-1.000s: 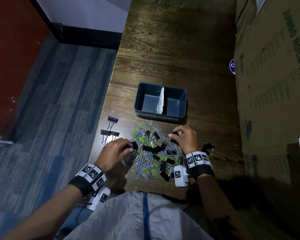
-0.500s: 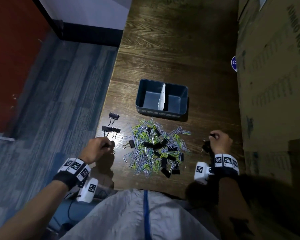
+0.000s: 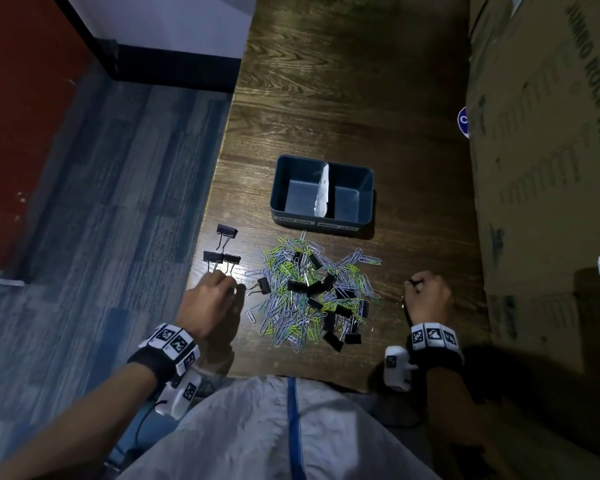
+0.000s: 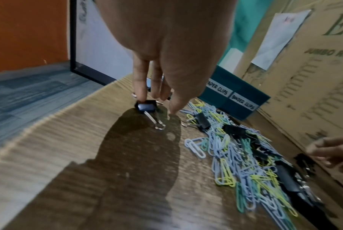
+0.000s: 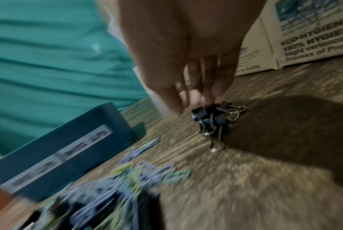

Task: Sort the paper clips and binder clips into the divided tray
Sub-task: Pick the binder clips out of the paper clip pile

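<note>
The dark blue divided tray stands mid-table with a white divider; its front labels read paper clips on the left and binder clips on the right. Before it lies a mixed pile of coloured paper clips and black binder clips. My left hand is left of the pile, fingers straight down, one fingertip touching a black binder clip on the table; the thumb is apart from it. My right hand is right of the pile, its fingertips just touching a small heap of binder clips.
Three black binder clips lie near the table's left edge, beyond my left hand. One more sits at the pile's left rim. A large cardboard carton walls off the right side. Bare wood stretches behind the tray.
Both hands left the pile, each carrying a binder clip outward, left hand leftward and right hand rightward. The left fingers have now straightened over the clip on the table.
</note>
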Demonstrator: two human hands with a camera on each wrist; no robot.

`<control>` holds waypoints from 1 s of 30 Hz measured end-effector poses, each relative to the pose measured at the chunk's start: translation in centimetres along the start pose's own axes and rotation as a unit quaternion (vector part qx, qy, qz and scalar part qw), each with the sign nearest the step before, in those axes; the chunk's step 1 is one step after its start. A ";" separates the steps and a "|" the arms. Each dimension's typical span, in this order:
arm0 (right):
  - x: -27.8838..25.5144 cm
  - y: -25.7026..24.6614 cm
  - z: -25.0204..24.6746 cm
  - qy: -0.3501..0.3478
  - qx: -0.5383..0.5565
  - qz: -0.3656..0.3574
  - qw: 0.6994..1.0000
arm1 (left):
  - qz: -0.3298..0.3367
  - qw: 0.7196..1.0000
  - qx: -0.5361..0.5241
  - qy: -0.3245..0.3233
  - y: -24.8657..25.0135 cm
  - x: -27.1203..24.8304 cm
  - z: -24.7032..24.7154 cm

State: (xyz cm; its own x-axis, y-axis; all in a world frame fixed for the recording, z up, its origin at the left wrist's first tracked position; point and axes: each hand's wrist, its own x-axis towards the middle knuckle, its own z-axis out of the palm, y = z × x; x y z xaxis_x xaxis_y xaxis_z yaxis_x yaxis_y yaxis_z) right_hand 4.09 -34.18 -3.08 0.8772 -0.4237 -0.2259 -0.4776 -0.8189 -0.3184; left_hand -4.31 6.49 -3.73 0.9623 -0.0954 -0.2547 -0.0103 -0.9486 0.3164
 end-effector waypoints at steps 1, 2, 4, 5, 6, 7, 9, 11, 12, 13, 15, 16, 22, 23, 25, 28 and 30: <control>-0.7 -0.3 0.1 -0.039 0.013 -0.022 0.999 | 0.010 1.000 -0.012 -0.019 0.7 0.2 0.2; -1.3 -0.5 0.4 -0.091 0.022 -0.037 0.995 | 0.021 0.999 -0.022 -0.039 1.2 0.6 0.6; -2.8 -1.0 1.1 -0.184 0.020 -0.059 0.981 | 0.031 0.997 -0.036 -0.069 2.3 1.3 1.3; -3.5 -1.2 1.7 -0.216 0.011 -0.066 0.974 | 0.032 0.996 -0.035 -0.079 2.8 1.6 1.5; -4.2 -1.4 2.2 -0.235 -0.004 -0.071 0.969 | 0.035 0.996 -0.031 -0.081 3.3 1.9 1.8; -4.6 -1.5 3.0 -0.249 -0.013 -0.074 0.966 | 0.036 0.996 -0.027 -0.078 3.9 2.2 2.0; -5.1 -1.7 4.4 -0.248 -0.013 -0.070 0.966 | 0.043 0.996 -0.029 -0.070 4.7 2.7 2.2; -5.4 -2.1 5.6 -0.227 -0.006 -0.065 0.972 | 0.043 0.996 -0.046 -0.070 5.3 3.3 2.5; -5.5 -2.2 6.1 -0.211 -0.007 -0.060 0.976 | 0.043 0.995 -0.059 -0.069 5.5 3.5 2.6; -5.6 -2.5 6.4 -0.198 -0.004 -0.051 0.979 | 0.043 0.994 -0.071 -0.073 5.8 3.7 2.8; -5.8 -3.0 6.5 -0.184 0.014 -0.032 0.982 | 0.048 0.991 -0.094 -0.078 6.2 4.1 3.2; -6.0 -3.2 6.6 -0.180 0.023 -0.024 0.983 | 0.052 0.990 -0.102 -0.080 6.4 4.1 3.3; -6.1 -4.0 6.3 -0.170 0.030 -0.021 0.985 | 0.061 0.992 -0.104 -0.050 6.8 3.9 2.4; -6.0 -4.2 6.0 -0.173 0.030 -0.021 0.984 | 0.057 0.992 -0.105 -0.048 6.6 3.8 2.1; -5.7 -4.6 5.5 -0.180 0.033 -0.023 0.983 | 0.053 0.991 -0.114 -0.043 6.3 3.8 1.5; -5.4 -4.9 4.7 -0.184 0.042 -0.035 0.981 | 0.037 0.989 -0.136 -0.039 5.5 4.1 0.5; -5.4 -5.2 4.2 -0.193 0.058 -0.046 0.979 | 0.030 0.988 -0.149 -0.034 4.9 4.4 -0.3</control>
State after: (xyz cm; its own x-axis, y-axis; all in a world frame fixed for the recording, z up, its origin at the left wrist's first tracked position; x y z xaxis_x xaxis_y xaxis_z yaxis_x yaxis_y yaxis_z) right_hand 1.65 -26.01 -4.11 0.8432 -0.1551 -0.5147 -0.4199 -0.7879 -0.4505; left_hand -0.08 1.50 -3.06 0.9421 -0.1784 -0.2841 0.0231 -0.8104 0.5854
